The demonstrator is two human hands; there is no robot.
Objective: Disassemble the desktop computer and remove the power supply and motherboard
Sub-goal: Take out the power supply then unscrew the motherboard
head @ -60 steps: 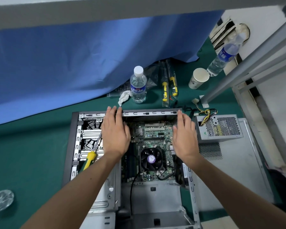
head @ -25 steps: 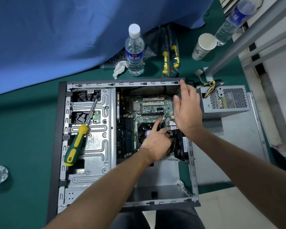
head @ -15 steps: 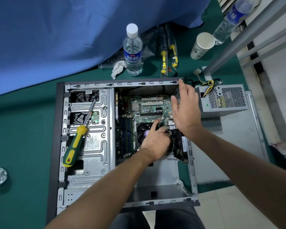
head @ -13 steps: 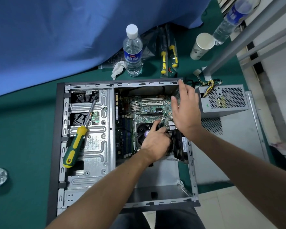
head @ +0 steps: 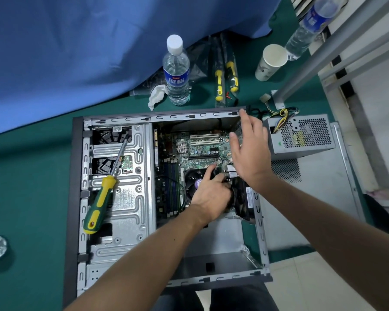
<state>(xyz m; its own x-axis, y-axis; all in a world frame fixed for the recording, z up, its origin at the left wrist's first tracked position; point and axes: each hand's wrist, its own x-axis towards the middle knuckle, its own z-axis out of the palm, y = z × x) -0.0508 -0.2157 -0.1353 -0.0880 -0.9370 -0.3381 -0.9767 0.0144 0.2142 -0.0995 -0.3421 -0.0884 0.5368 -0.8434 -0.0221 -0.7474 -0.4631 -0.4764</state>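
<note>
- Screwdriver lies unused on the drive cage of the open case, on the green worktop.
- Motherboard sits inside the case, not removed yet.
- Left hand has a curled grip at the cooler fan; exactly what it holds, cannot tell.
- Right hand hovers wide, fingers straight, holding nothing.
- Power supply already out, beside the case on the side panel.

Water bottle label: blue, with two white Chinese characters; I cannot read them surely.
Second bottle label: blue, print too blurred.
Motherboard: small white print, not readable.
</note>
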